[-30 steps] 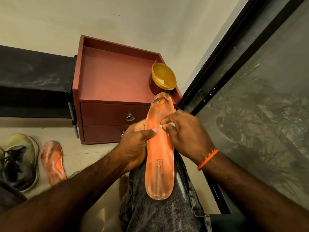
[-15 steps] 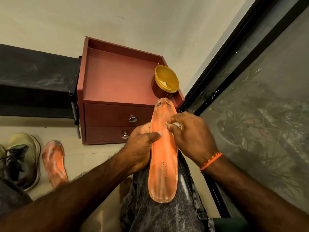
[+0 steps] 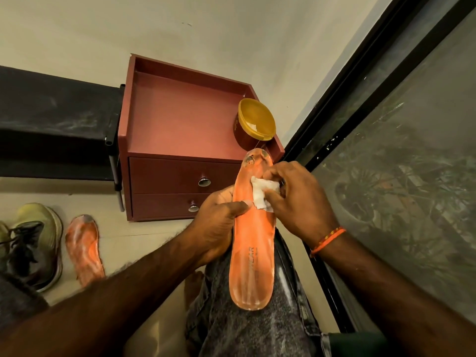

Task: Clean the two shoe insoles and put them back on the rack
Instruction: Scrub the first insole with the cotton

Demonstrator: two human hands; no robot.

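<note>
Now insole [image 3: 253, 251] between hands: left [image 3: 219, 225] grips, right [image 3: 293, 202] wipes.

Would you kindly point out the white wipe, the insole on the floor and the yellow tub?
white wipe [image 3: 261, 193], head view, on its bunched middle.
insole on the floor [image 3: 83, 249], head view, mid-length of its top face.
yellow tub [image 3: 256, 118], head view, inside its open mouth.

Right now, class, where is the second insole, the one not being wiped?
In the head view the second insole lies on the floor at lower left, beside the shoe and left of the red cabinet.
</note>
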